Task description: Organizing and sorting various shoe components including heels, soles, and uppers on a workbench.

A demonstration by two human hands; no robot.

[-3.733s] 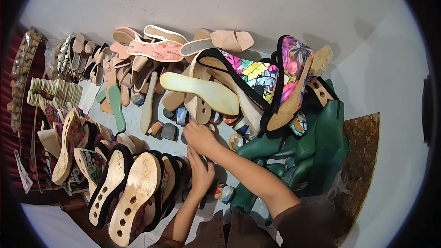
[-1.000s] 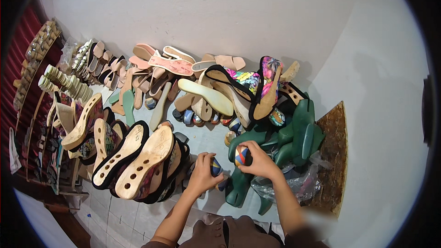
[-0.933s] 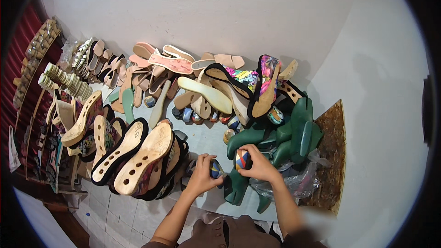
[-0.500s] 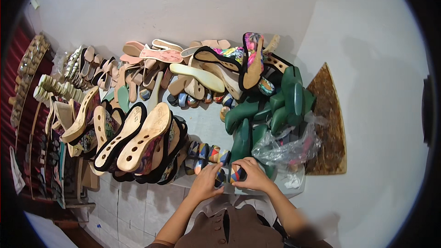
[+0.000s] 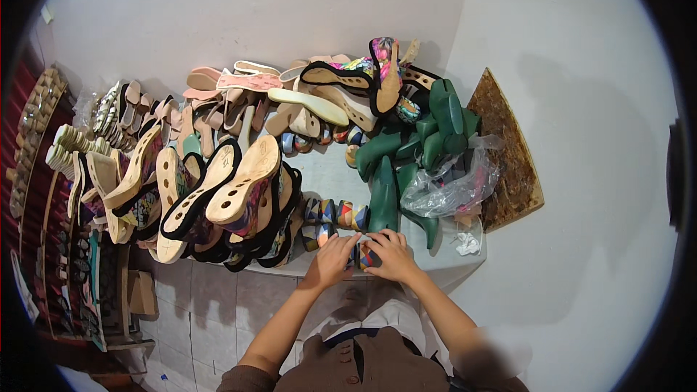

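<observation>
My left hand [image 5: 330,261] and my right hand [image 5: 393,257] are close together at the table's front edge. Fingers of the left curl round a small shoe heel [image 5: 353,258] with a multicoloured geometric covering. A similar patterned heel [image 5: 367,258] is in the fingers of the right, side by side with the first. My fingers partly hide both. Just beyond stand several more patterned heels [image 5: 353,215] in short rows on the pale tabletop [image 5: 327,176]. Next to them, green shoe lasts [image 5: 384,199] lie piled on the right.
Wooden-looking wedge soles [image 5: 245,181] with black edging are stacked at left. Sandals and insoles [image 5: 308,105] crowd the back. Clear plastic wrap [image 5: 454,189], crumpled white paper [image 5: 467,243] and a brown board [image 5: 508,152] are at right, by the wall. A rack [image 5: 76,268] stands far left.
My right hand has brought its heel leftward, beside the one at my left hand. The gap between the hands has narrowed. The whole view has shifted a little.
</observation>
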